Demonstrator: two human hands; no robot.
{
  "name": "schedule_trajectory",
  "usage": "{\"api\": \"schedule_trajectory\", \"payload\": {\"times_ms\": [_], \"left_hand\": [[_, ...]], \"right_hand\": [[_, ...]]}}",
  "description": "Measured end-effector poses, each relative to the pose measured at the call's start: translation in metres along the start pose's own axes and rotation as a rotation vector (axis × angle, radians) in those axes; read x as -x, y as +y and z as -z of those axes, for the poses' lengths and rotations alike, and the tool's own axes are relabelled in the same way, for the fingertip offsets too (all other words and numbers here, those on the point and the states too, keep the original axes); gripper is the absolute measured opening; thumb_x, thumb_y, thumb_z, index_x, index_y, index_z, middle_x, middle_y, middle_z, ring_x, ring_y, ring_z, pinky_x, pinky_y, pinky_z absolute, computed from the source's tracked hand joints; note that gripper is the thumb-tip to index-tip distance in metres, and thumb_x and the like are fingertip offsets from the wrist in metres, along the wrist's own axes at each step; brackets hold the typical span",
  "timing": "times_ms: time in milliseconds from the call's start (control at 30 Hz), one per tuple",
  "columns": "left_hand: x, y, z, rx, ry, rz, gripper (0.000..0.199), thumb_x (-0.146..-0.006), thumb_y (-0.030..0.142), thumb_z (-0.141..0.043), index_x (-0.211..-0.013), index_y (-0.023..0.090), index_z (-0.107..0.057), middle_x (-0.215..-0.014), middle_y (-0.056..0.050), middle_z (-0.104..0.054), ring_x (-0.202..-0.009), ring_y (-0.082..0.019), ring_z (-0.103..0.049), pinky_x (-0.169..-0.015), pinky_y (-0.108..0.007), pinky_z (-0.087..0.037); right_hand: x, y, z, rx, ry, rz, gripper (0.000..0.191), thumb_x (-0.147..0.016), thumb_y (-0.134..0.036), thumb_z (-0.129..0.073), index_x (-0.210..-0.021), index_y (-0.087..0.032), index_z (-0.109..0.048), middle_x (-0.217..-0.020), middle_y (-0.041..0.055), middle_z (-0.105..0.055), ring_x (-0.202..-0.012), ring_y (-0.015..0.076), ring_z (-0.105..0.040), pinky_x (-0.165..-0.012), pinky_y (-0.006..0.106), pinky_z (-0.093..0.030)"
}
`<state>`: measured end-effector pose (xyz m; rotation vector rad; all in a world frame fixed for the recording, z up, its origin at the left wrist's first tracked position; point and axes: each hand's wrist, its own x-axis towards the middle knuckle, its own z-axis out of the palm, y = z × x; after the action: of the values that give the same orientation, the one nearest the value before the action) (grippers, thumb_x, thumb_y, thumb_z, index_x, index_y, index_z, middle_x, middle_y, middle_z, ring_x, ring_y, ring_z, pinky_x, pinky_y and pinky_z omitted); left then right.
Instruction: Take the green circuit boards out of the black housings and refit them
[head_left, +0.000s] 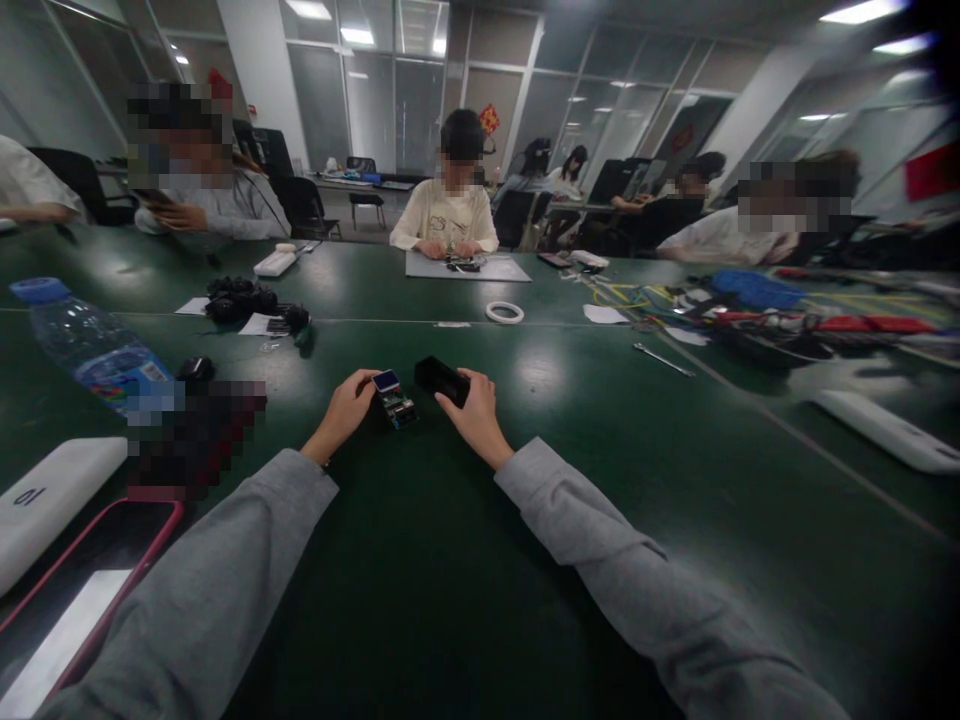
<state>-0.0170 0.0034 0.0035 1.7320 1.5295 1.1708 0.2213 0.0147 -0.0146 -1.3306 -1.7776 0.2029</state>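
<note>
My left hand (pixel 350 409) grips the left edge of a small circuit board (pixel 397 408) with a little screen at its far end. Its green face and components point up. To the right, my right hand (pixel 475 412) is closed around the near end of a black rectangular case (pixel 441 378), thumb in front and fingers behind. The case looks hollow along the side turned to me. A narrow gap separates the board from the case, both on or just above the dark green table (pixel 465 560).
At left are a water bottle (pixel 97 345), a white power bank (pixel 56 505) and a red-edged phone (pixel 97 590). Black parts (pixel 251 303), a white ring (pixel 504 313), a wrench (pixel 664 360) and tangled cables (pixel 757 300) lie farther off. A person (pixel 446 215) works opposite.
</note>
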Motion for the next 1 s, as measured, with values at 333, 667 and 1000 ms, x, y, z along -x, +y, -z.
{"api": "schedule_trajectory", "payload": {"times_ms": [333, 667, 1000], "left_hand": [[0.001, -0.002, 0.001, 0.048, -0.002, -0.007, 0.030, -0.089, 0.034, -0.044, -0.107, 0.020, -0.062, -0.108, -0.007, -0.067, -0.101, -0.021, -0.062, -0.092, -0.038, -0.046], [0.001, -0.004, 0.002, 0.044, 0.006, -0.018, 0.029, -0.088, 0.034, -0.045, -0.106, 0.020, -0.063, -0.107, -0.006, -0.067, -0.100, -0.021, -0.061, -0.092, -0.038, -0.046], [-0.003, -0.008, 0.001, 0.031, 0.011, -0.029, 0.027, -0.088, 0.030, -0.045, -0.106, 0.019, -0.063, -0.106, -0.006, -0.068, -0.100, -0.020, -0.062, -0.093, -0.037, -0.046]], "right_hand": [[-0.001, -0.006, 0.004, 0.002, -0.041, 0.038, 0.042, -0.073, -0.020, -0.066, -0.113, -0.017, -0.052, -0.108, 0.0119, -0.055, -0.099, 0.0297, -0.050, -0.084, 0.048, -0.046], [0.000, -0.011, 0.007, 0.028, -0.029, 0.080, 0.042, -0.072, -0.015, -0.062, -0.112, -0.019, -0.051, -0.108, 0.0108, -0.052, -0.099, 0.0293, -0.049, -0.085, 0.047, -0.046], [0.001, -0.013, 0.007, -0.118, -0.084, 0.071, 0.046, -0.071, -0.012, -0.060, -0.115, -0.020, -0.049, -0.108, 0.0094, -0.049, -0.101, 0.0267, -0.050, -0.090, 0.044, -0.045]]}}
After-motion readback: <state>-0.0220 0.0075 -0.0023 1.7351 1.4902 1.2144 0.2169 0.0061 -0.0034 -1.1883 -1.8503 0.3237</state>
